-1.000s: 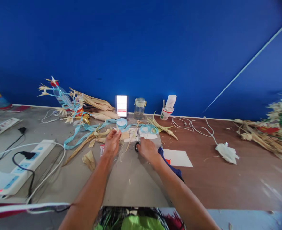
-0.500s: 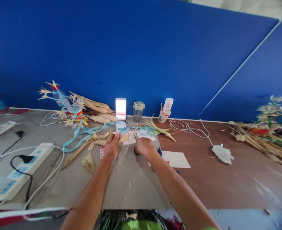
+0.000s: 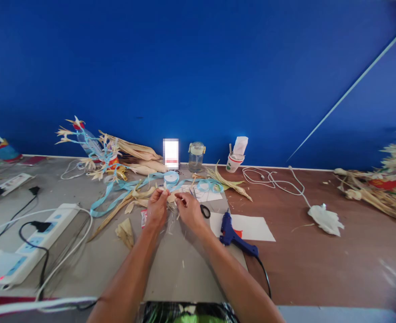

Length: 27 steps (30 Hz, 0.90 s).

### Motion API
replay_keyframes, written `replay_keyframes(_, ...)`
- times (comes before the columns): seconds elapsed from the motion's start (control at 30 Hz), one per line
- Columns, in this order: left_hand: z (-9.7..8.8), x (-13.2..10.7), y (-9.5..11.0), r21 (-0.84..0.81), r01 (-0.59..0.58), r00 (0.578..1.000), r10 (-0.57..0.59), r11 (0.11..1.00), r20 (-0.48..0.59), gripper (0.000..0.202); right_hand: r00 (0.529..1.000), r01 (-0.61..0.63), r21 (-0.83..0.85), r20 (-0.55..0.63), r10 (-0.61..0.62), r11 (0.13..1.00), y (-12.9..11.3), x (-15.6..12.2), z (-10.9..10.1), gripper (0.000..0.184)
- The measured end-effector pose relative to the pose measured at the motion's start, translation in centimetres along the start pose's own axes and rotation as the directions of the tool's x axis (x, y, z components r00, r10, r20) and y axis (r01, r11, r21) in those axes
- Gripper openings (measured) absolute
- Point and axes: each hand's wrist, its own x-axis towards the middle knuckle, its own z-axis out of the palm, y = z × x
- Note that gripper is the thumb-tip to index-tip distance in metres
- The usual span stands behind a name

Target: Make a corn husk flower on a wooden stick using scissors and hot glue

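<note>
My left hand (image 3: 157,207) and my right hand (image 3: 188,210) meet over the grey mat (image 3: 181,255), fingers pinched together on a small piece of dried corn husk (image 3: 171,198) held between them. Black-handled scissors (image 3: 202,207) lie on the table just right of my right hand, untouched. A blue glue gun (image 3: 233,234) rests further right, partly on a white sheet of paper (image 3: 252,225). Light blue ribbon (image 3: 117,192) trails left from a ribbon roll (image 3: 171,177) behind my hands. Loose husk pieces (image 3: 125,229) lie to the left.
A white power strip (image 3: 33,240) with black plugs and cables sits at left. Husk flowers and cobs (image 3: 117,150) line the blue wall, beside a glass jar (image 3: 196,156) and a paper cup (image 3: 235,161). A white cable (image 3: 279,179) and tissue (image 3: 326,220) lie right; husk bundles (image 3: 380,193) far right.
My right hand has let go of the scissors, which now lie on the table, and has moved left to join my left hand on the husk piece. The glue gun is uncovered.
</note>
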Motion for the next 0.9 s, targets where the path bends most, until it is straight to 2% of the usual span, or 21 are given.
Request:
replay_keyframes(0.17,0.1,-0.3,-0.1,-0.046,0.073,0.996,-0.071,0.996,0.056,0.024,1.000,-0.013,0.197,-0.014,0.016,0.980,0.7,-0.3,1.9,0.023)
replay_keyframes(0.33,0.7,-0.9,0.0,-0.093,0.155,0.987,-0.150,0.984,0.052,0.026,0.998,-0.059,0.247,-0.004,0.062,0.967,0.9,-0.4,3.0,0.024)
replay_keyframes(0.43,0.9,-1.1,-0.1,-0.102,0.187,0.982,-0.182,0.977,0.059,0.027,0.994,-0.109,0.286,0.003,0.112,0.952,1.0,-0.3,3.4,0.018)
replay_keyframes(0.6,0.8,-1.2,-0.7,-0.077,0.206,0.977,-0.201,0.975,0.074,0.026,0.986,-0.157,0.401,0.005,0.170,0.902,1.3,0.0,3.5,0.018)
replay_keyframes(0.9,0.4,-1.0,-1.0,0.056,0.176,0.980,-0.180,0.983,0.080,0.024,0.977,-0.199,0.398,0.008,0.213,0.895,1.3,0.1,3.0,0.022)
